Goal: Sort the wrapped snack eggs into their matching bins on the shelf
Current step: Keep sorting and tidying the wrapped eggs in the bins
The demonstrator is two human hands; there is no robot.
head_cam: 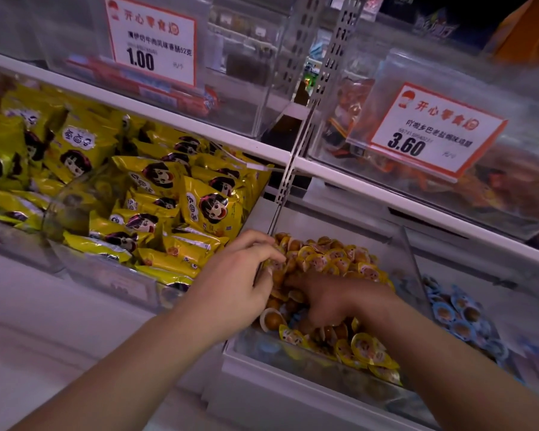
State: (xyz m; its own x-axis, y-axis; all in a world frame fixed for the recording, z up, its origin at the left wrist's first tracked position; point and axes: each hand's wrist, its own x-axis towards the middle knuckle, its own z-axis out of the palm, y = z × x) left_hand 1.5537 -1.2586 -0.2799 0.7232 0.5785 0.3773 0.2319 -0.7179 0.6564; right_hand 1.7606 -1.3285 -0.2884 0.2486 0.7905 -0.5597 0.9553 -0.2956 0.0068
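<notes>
- Right hand (pixel 333 303) plunged palm-down into the yellow-wrapped eggs (pixel 333 259), fingers curled and buried among them; could not tell whether closed on anything.
- Left hand (pixel 246 272) hovering at the left wall of the same middle bin (pixel 280 396), thumb and fingertips pinched together, seemingly on one small wrapped egg at the wall's edge, though blur made this uncertain.
- Two hands counted, both in or over the one bin; right hand deeper and nearer the stray piece described next.
- Blue-wrapped stray (pixel 296 315) glimpsed just left of the right hand's wrist, near side of the pile, touching the yellow ones around it; probably the odd one to pull out. Too small for its long axis to be read.
- Matching home for it judged to be the blue-wrapped eggs (pixel 461 318), lying to the right beyond a clear divider (pixel 413 259); so the coming move would run from left to right across that divider, best suited to the right hand.
- Yellow eggs far too many to count, heaped from near to far wall; blue ones likewise many.
- Left of the middle bin, yellow snack packets (pixel 156 194) in heaps, packed tight.
- Farther up, two price tags counted: one marked 1.00 (pixel 151 42), one marked 3.60 (pixel 436 132).
</notes>
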